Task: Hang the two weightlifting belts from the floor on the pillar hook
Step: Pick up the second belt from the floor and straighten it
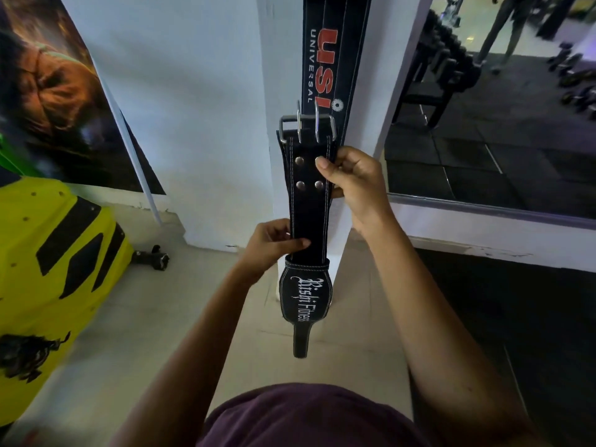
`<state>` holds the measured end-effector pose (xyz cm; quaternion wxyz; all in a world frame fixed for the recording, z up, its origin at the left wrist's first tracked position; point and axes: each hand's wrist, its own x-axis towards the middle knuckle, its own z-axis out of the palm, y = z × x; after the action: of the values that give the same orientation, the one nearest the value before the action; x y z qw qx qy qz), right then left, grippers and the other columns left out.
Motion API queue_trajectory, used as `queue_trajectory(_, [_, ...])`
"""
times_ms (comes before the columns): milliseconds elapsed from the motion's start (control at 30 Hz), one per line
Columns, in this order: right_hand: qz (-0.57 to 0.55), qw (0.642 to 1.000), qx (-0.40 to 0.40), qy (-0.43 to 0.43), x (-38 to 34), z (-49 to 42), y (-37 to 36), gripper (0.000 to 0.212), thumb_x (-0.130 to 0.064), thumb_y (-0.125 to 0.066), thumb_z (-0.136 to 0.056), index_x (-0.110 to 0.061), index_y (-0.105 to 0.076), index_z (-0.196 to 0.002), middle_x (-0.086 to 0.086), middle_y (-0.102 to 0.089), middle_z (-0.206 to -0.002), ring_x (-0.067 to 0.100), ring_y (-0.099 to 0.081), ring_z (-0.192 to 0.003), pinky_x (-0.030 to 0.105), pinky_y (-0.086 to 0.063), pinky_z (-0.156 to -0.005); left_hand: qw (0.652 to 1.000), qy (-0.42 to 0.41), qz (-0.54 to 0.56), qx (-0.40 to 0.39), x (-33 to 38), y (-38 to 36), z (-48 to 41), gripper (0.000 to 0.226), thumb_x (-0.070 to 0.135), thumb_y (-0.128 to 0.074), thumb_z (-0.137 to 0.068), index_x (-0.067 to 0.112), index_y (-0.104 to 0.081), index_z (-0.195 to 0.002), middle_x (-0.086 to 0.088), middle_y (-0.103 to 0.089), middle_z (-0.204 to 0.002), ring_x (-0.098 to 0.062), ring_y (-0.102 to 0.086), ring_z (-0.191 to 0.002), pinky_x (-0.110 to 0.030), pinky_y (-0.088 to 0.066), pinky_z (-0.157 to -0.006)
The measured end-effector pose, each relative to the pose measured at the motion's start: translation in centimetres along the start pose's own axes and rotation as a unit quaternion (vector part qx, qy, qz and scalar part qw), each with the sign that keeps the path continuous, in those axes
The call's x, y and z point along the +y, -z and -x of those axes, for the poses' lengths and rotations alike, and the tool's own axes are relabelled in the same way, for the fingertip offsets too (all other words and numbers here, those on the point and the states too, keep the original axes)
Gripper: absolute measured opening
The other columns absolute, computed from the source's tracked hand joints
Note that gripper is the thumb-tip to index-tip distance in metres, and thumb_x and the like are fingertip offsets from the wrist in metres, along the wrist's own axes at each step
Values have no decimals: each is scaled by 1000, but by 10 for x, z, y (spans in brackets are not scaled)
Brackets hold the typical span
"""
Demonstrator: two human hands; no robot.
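Gym floor and a white pillar (225, 124) fill the background as the second belt is raised for hanging.

Against the pillar's front, a USI Universal belt (335, 59) is already seen hanging, its top cut off above the frame, so the hook itself is not shown. Just in front of the pillar, a black Rishi Fitness belt (309, 201) is held upright, its steel double-prong buckle (306, 125) uppermost and its tail end pointing at the floor. The right hand (351, 182) is closed on the belt's edge beside the rivets; the left hand (274, 243) is pinched on the strap lower down. The step is judged best done by lifting the buckle frame up to the hook, with the prongs kept clear, and by steadying the strap until the weight is taken. No containers are seen near the pillar.
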<state>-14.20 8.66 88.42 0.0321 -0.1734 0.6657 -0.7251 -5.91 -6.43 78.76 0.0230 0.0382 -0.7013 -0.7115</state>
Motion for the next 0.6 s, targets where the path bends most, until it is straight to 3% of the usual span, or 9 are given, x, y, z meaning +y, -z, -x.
queue_trajectory(100, [1, 1000, -4, -10, 3, 1, 1, 25, -12, -74, -83, 8, -64, -95, 17, -64, -84, 28, -61, -82, 65, -51, -85, 997, -3, -78, 4, -14, 2, 1, 27, -3, -75, -77, -5, -69, -103, -28, -72, -102, -40, -70, -92, -56, -54, -87])
queue_trajectory(200, [-1, 1000, -8, -13, 5, 6, -1, 12, -8, -72, -85, 0, -68, -93, 10, -67, -82, 27, -62, -81, 62, -52, -84, 993, -27, -119, 3, -6, 4, -1, 25, 2, -77, -76, 7, -73, -99, -16, -75, -98, -29, -72, -89, -54, -55, -88])
queue_trajectory(333, [-8, 1000, -8, -9, 2, 5, -3, 5, -7, -72, -85, -6, -67, -86, 10, -67, -81, 25, -62, -80, 59, -53, -84, 992, -100, -18, 81, 34, 3, -6, 21, 21, -82, -69, 16, -72, -88, -15, -72, -84, -29, -65, -79, -54, -54, -82])
queue_trajectory(400, [1, 1000, -10, -2, 0, 4, -3, 7, -10, -73, -85, -7, -66, -85, 13, -67, -82, 26, -63, -80, 58, -53, -84, 980, -152, 25, 124, 57, 2, -10, 31, 23, -82, -68, 22, -67, -96, -4, -68, -74, -25, -63, -73, -48, -54, -74])
queue_trajectory(500, [12, 999, -39, 12, -1, 5, -4, 8, -9, -72, -85, -13, -66, -89, 8, -72, -86, 25, -70, -85, 51, -57, -84, 967, -198, 79, 143, 80, 5, -14, 58, 11, -76, -79, 20, -48, -128, -4, -68, -84, -30, -67, -84, -49, -59, -76])
queue_trajectory(600, [-23, 999, -39, 16, -2, 7, -7, 37, 2, -68, -86, -14, -55, -116, 7, -72, -99, 16, -72, -93, 35, -59, -84, 971, -195, 59, 128, 82, 10, -20, 60, 12, -72, -83, 18, -46, -137, -7, -65, -83, -31, -66, -87, -49, -59, -75])
